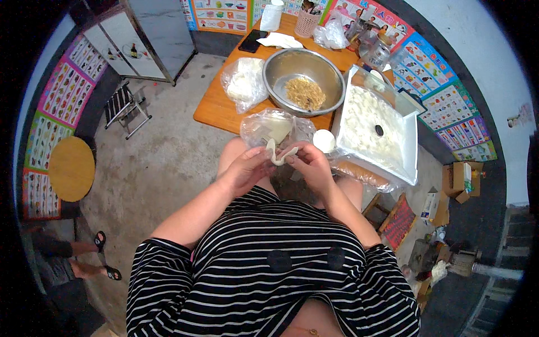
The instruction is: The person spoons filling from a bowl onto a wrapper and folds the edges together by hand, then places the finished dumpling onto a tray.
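A pale, folded dough wrapper (pixel 276 159) is held between my left hand (pixel 249 168) and my right hand (pixel 309 165), over my lap. Just beyond my fingers, an opened plastic bag (pixel 278 126) with pale flat wrappers lies at the table's edge. Behind it stands a steel bowl (pixel 332 94) holding shredded, light-brown filling (pixel 305 93). To the right, a white foam box (pixel 410 145) lined with plastic contains many whitish pieces, with a small dark oval object (pixel 379 130) on top. A white round object (pixel 324 141) sits beside the box's near left side.
On the wooden table (pixel 214 105) are another plastic bag (pixel 245 82), a black phone (pixel 252 41), a pink basket (pixel 307 23) and glass jars (pixel 378 52). A folding stool (pixel 126 107) stands on the floor at left. A seated person's legs (pixel 88 259) show at lower left.
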A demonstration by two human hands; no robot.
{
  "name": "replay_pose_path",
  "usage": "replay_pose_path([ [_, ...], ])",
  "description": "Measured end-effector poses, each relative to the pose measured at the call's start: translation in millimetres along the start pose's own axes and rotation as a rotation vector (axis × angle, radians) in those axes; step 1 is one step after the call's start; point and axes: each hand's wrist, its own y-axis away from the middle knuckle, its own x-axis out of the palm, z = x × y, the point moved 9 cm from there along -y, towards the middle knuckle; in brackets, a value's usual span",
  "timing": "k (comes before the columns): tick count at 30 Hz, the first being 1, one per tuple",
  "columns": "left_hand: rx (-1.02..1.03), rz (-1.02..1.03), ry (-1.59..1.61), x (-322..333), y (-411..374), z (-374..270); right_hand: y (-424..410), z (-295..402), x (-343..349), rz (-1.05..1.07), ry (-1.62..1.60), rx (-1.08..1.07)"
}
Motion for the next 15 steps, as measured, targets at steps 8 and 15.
replay_pose_path([
  [8, 0.076, -0.037, -0.810, 8.5, 7.6, -16.3, -0.1, -18.4, 0.0, 0.132, 0.269, -0.034],
  [15, 0.258, 0.037, -1.020, 16.1, 7.6, -20.9, 3.9, -28.2, 3.9, 0.166, 0.174, 0.223],
])
